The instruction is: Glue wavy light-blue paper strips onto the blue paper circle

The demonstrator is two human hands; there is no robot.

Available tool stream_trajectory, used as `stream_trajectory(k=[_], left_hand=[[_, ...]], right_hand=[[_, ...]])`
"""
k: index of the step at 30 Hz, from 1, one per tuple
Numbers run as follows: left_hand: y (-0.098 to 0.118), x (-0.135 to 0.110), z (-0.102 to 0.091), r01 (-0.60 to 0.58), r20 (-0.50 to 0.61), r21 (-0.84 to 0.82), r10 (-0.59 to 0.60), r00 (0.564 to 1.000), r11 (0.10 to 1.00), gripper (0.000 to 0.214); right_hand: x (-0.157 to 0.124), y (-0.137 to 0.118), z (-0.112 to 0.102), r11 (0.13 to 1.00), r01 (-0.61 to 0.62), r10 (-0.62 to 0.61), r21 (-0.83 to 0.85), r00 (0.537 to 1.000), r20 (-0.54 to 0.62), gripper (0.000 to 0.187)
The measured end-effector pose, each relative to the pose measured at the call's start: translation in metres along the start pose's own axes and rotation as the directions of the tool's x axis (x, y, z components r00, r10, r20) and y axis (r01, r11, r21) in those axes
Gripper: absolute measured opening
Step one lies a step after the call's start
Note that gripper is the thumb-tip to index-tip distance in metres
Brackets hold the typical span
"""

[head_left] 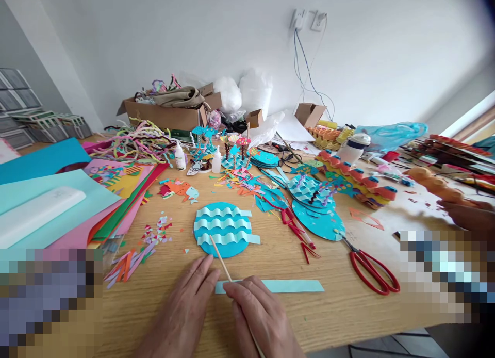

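My right hand [261,314] pinches a thin wooden stick [220,257], whose tip meets the lowest wavy strip [228,239] on a blue paper disc [222,252]. Three pale turquoise wavy strips cross this disc, and their ends stick out past its right edge. Flat on the table rests my left hand [189,296], fingers stretched out, with fingertips close to the disc's lower edge. It holds nothing. A straight pale turquoise paper strip [294,286] lies in front of me, partly covered by my right hand.
Red-handled scissors [373,273] lie at right beside more blue discs [317,221]. Coloured paper sheets [112,221] are stacked left, near paper scraps [157,231]. Two glue bottles [180,157] stand behind. Another person's hand [469,213] is at far right, by egg-carton pieces [433,182].
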State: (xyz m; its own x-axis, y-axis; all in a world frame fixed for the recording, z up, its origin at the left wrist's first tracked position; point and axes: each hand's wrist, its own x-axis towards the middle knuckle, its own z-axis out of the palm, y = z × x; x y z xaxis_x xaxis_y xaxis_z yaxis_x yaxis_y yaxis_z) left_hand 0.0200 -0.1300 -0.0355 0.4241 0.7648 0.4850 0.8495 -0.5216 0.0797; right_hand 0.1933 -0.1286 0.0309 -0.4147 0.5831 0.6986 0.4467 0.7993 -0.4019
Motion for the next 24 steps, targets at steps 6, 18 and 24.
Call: stream_trajectory(k=[6,18,24], left_hand=[[0.0,0.004,-0.003,-0.004,-0.042,-0.014,0.004,0.999,1.0,0.049],[-0.003,-0.005,0.007,-0.009,0.005,0.018,0.009,1.0,1.0,0.059],[-0.003,0.001,-0.002,-0.048,-0.086,-0.002,0.048,0.995,0.999,0.054]], right_hand=[[-0.005,-0.001,0.0,0.998,-0.021,0.023,-0.061,0.999,0.028,0.026],[-0.002,0.0,0.0,0.999,-0.015,0.015,-0.031,1.0,-0.01,0.025],[0.002,-0.007,-0.01,0.999,-0.01,0.009,-0.035,1.0,-0.027,0.026]])
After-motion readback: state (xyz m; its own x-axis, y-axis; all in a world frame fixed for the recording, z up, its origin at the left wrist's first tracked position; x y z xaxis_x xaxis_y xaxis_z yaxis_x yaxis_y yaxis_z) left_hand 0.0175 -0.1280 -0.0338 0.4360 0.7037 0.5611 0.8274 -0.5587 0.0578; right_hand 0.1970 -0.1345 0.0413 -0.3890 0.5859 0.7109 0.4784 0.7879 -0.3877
